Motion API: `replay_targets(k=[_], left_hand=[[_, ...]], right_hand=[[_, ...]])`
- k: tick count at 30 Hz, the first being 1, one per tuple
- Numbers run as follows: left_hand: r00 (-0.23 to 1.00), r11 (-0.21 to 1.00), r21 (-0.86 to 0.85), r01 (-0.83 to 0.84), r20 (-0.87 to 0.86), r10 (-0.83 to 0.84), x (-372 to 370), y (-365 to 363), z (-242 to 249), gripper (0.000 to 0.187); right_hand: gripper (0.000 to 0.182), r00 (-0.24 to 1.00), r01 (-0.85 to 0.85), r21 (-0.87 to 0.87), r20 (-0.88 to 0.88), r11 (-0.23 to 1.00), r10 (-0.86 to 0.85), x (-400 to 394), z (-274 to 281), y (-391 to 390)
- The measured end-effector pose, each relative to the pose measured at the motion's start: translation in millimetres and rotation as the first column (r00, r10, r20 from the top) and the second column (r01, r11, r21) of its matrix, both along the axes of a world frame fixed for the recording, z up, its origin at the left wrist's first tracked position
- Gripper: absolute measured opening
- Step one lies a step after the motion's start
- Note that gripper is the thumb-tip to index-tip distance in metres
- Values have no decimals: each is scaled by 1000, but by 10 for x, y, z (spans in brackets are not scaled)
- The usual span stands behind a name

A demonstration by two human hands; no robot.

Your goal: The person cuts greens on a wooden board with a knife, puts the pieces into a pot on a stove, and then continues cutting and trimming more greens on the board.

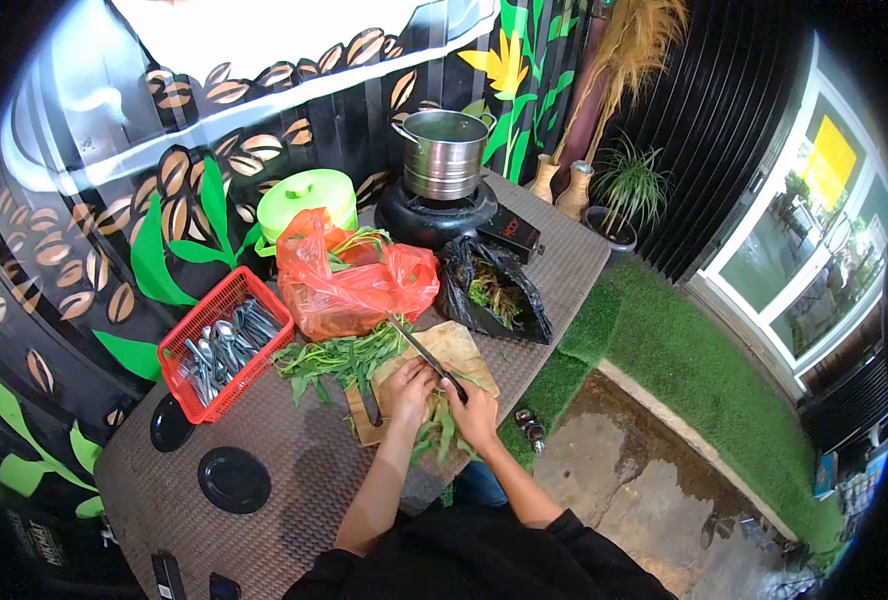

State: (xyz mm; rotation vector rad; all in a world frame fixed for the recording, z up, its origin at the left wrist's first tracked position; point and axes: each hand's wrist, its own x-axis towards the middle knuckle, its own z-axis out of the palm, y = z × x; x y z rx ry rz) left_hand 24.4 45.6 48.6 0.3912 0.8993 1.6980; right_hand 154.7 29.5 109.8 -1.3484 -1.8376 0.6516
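My right hand (472,408) grips the black handle of a kitchen knife (421,348), its blade slanting up and left over a wooden cutting board (450,347). Fingers bent, my left hand (407,390) holds leafy greens down on the board beside the knife; the part under the fingers is hidden. Loose leaves (442,425) lie at the board's near edge, below both hands. To the left, a heap of long-stemmed leafy greens (339,357) spreads against a red plastic bag (349,285) with more greens in its mouth.
A black plastic bag (524,318) holds stems and scraps at the right. Behind stand a steel pot (444,165) on a portable gas stove (434,222) and a lidded green pot (309,200). Left are a red cutlery basket (204,312) and black plates (234,480).
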Motion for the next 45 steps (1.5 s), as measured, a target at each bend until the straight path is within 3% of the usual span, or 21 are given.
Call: replay_targets(k=[7, 9, 10, 11, 13, 14, 15, 17, 18, 19, 21, 22, 23, 25, 28, 29, 30, 31, 36, 41, 45], left_hand=[[988, 993, 19, -117, -103, 119, -104, -93, 109, 26], [970, 989, -89, -116, -226, 93, -148, -160, 267, 27], [954, 990, -79, -118, -285, 91, -189, -136, 223, 26], [954, 990, -79, -118, -285, 91, -211, -131, 222, 26], [888, 989, 25, -144, -437, 141, -246, -115, 202, 24], [888, 989, 25, -147, -437, 143, -253, -103, 189, 24], [899, 989, 41, -142, -413, 146, -255, -90, 198, 23], [909, 989, 59, -139, -388, 151, -250, -72, 219, 22], [907, 990, 40, -137, -398, 141, -243, -87, 266, 22], [904, 991, 20, -134, -408, 131, -240, -99, 315, 22], [880, 988, 67, -138, -449, 153, -246, -79, 346, 22], [855, 984, 113, -138, -489, 176, -248, -70, 346, 21], [855, 984, 113, -138, -488, 176, -258, -49, 331, 21], [757, 968, 190, -166, -604, 249, -285, 27, 210, 19], [730, 967, 196, -165, -634, 254, -261, 68, 245, 17], [731, 967, 196, -164, -634, 253, -248, 73, 261, 17], [792, 976, 164, -142, -573, 211, -227, 65, 294, 18], [846, 984, 133, -116, -506, 168, -209, 58, 330, 18], [855, 989, 137, -62, -503, 123, -177, 70, 382, 17], [903, 991, 128, -46, -418, 96, -171, 72, 376, 19], [949, 998, -38, 43, -310, -53, -171, -3, 514, 24]], right_hand=[[35, 997, 79, 10, 0, 997, -79, -100, -410, 301], [34, 872, -241, -184, -472, 953, 129, -92, -665, 563], [38, 800, -397, -326, -582, 858, 149, -51, -674, 601], [38, 800, -396, -327, -582, 858, 148, -10, -683, 634], [43, 812, -507, -569, -568, 648, 136, 45, -536, 656], [45, 854, -483, -584, -478, 652, 203, 87, -506, 695], [45, 854, -483, -585, -478, 651, 204, 104, -511, 709], [43, 927, -320, -438, -329, 840, 182, 128, -516, 738], [38, 967, -185, -280, -221, 942, 124, 147, -422, 721], [38, 967, -186, -280, -221, 942, 126, 171, -427, 750], [33, 965, -11, -124, -260, 992, -22, 258, -375, 804], [29, 966, 11, -18, -257, 1000, -15, 296, -332, 827], [29, 966, 11, -17, -257, 1000, -15, 324, -300, 828], [29, 874, -116, -197, -486, 974, 6, 365, 125, 643], [23, 846, -175, -149, -528, 973, 72, 333, 263, 464], [24, 811, -236, -146, -574, 961, 112, 322, 299, 397], [24, 767, -325, -250, -634, 912, 100, 306, 384, 296], [24, 774, -365, -287, -622, 885, 118, 278, 307, 251], [26, 757, -448, -387, -644, 806, 111, 136, 2, 94], [31, 795, -402, -369, -595, 838, 120, 129, -49, 117], [36, 764, -425, -336, -631, 841, 134, 119, -25, 133]])
